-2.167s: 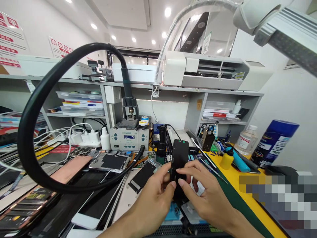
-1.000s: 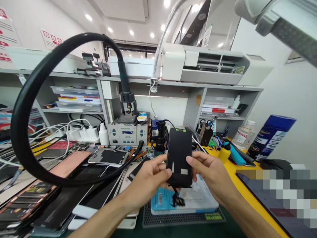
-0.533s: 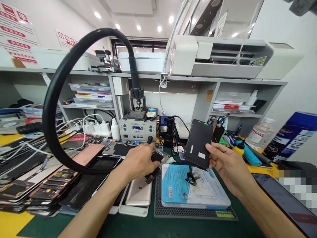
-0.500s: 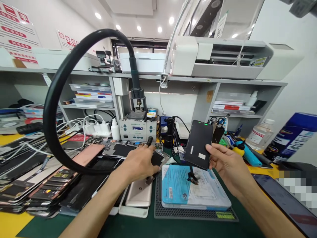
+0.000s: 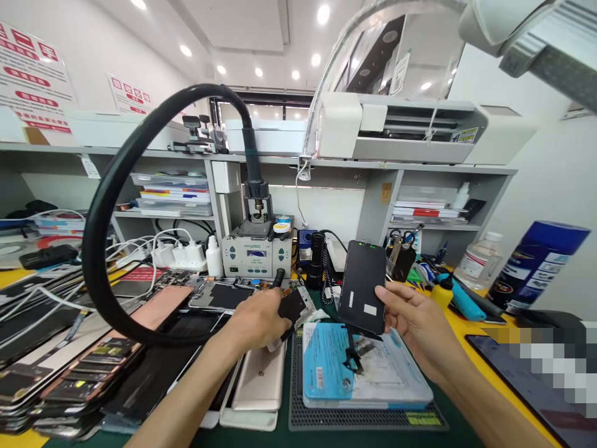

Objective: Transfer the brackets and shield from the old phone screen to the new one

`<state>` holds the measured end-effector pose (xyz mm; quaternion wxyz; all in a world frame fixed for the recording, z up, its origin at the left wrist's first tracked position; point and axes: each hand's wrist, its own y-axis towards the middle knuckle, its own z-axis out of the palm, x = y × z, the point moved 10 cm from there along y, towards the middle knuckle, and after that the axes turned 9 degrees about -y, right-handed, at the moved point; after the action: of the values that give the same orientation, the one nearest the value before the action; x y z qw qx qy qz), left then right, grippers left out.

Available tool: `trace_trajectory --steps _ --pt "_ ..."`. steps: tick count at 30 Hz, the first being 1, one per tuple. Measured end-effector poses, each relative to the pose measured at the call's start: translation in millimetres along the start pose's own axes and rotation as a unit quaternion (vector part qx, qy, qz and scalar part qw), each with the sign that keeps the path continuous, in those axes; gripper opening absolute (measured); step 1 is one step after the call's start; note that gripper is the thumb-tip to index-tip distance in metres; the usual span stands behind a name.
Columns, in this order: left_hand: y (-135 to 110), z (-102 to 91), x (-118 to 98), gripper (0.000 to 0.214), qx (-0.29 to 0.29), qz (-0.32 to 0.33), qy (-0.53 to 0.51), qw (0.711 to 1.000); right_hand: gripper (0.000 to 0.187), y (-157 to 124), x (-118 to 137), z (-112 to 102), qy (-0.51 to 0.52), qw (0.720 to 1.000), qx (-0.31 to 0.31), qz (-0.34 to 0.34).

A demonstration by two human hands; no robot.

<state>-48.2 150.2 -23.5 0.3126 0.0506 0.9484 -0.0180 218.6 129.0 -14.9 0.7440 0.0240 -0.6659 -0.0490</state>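
Note:
My right hand pinches the lower right edge of a black phone screen panel, held upright with its back toward me. Two white stickers and small green marks show on it, and a dark flex cable dangles below. Under it lies a blue and white flat box. My left hand is closed at the edge of a thin phone part with a black patch; its fingertips are partly hidden. Just below that hand lies a gold phone on a pale phone-shaped piece.
A thick black hose loops up from the grey control station. Stacked phone parts crowd the left. A yellow bottle, clear bottle, blue can and tablet-like device stand or lie at right.
The view has tilted up, so the bench sits lower in the picture. The screen panel stays in my right hand. My left hand and the phone part beside it have turned slightly.

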Motion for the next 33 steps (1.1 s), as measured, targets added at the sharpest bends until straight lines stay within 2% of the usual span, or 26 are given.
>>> trace_trajectory --steps 2,5,9,14,17,20,29,33 --pt "1 -6.4 -3 0.015 0.009 0.011 -0.063 0.998 0.031 -1 1 2 0.001 1.000 0.000 -0.004" --pt "-3 -15.9 -12 0.023 0.034 0.025 -0.188 0.981 0.031 -4 5 5 0.001 1.000 0.004 -0.013" --pt "-13 -20.5 -28 0.030 0.072 0.043 -0.356 0.931 0.029 -9 12 11 0.001 0.999 0.020 -0.030" --pt "-21 -9.5 -44 0.025 0.138 0.059 -0.489 0.859 0.029 -10 15 11 -0.002 0.999 0.015 -0.045" --pt "-23 -7.5 -52 0.020 0.160 0.075 -0.531 0.829 0.029 -10 16 9 0.007 0.999 0.005 -0.052" --pt "-24 -8.7 -56 0.021 0.164 0.086 -0.554 0.812 0.029 -11 16 7 -0.003 0.999 -0.003 -0.053" --pt "-18 -10.6 -48 0.018 0.130 0.073 -0.597 0.788 0.029 -11 18 6 -0.032 0.997 -0.008 -0.065" --pt "-12 -4.0 -44 0.008 0.129 0.059 -0.644 0.752 0.028 -9 14 5 -0.031 0.997 -0.002 -0.065"
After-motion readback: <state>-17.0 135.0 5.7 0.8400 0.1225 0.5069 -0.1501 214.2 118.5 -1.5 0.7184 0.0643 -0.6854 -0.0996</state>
